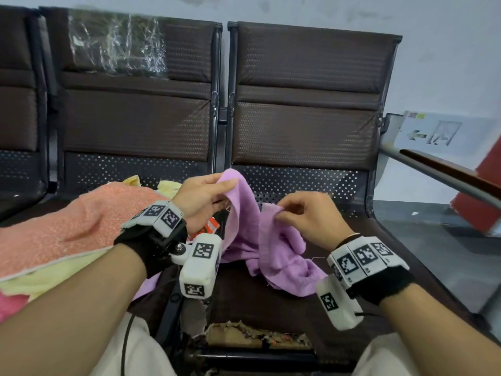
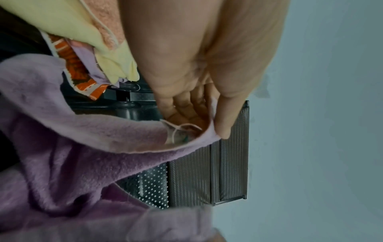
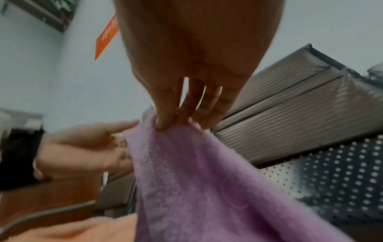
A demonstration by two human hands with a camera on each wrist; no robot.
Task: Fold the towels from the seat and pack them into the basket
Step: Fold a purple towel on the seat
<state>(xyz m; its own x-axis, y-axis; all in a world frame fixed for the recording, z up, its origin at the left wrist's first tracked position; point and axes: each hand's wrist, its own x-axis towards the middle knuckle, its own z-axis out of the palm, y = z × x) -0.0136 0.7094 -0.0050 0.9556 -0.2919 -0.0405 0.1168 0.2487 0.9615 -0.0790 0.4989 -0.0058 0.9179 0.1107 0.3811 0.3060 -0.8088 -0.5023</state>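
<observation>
Row of dark brown waiting-room seats [image 1: 303, 126] w/ perforated metal backs, pale scuffed wall behind; person works over the seat pan at 6 o'clock of the head view.

Purple towel [image 1: 273, 253] is half lifted, rest crumpled on the seat. Left hand [image 1: 202, 196] pinches one part of its top edge betw thumb and fingers; the left wrist view shows thumb pressed over the edge, loose thread hanging there. Right hand [image 1: 306, 215] pinches a second part of the edge, thumb against fingertips, just beside the left, toward 3 o'clock.

At 9 o'clock lies a pile: orange towel [image 1: 73, 226] on top, yellow towel [image 1: 46, 278] under it, a pink bit at the frame's left edge. Basket not in view.

Risks, as I judge them:
- Both grips are shallow tip pinches; a quick shake or spread could pull the edge free, towel drops back in a heap.
- Can't tell if the pinched spots are true corners; if not, fold comes out skewed.
- Loose thread may snag a finger.
- Torn seat front [image 1: 257, 335] at 6 o'clock, rough stuffing exposed: hanging fabric could catch there.
- Left forearm is near the pile; a wide sweep could knock it off.
</observation>
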